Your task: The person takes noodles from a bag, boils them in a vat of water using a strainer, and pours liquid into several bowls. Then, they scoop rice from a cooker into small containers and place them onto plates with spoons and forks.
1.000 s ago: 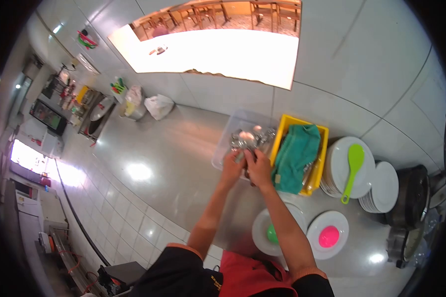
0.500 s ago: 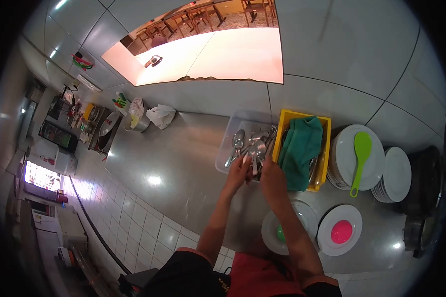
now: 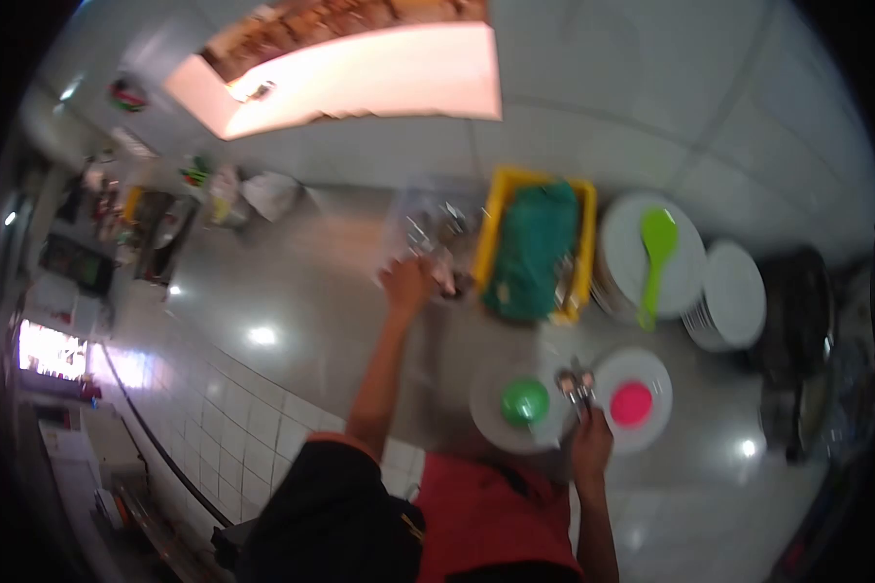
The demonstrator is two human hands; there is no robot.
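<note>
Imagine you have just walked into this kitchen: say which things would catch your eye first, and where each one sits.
The yellow crate with a green cloth stands at the back of the steel counter, beside a stack of white plates topped by a lime-green spatula. Nearer the person, two plates carry a green bowl and a pink bowl. Between them the right hand holds up cutlery, while the left hand reaches toward the clear tub.

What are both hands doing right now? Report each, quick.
Left hand: at the clear tub of cutlery; too blurred to tell whether it grips anything.
Right hand: closed on a few pieces of cutlery, between the two plates.
</note>
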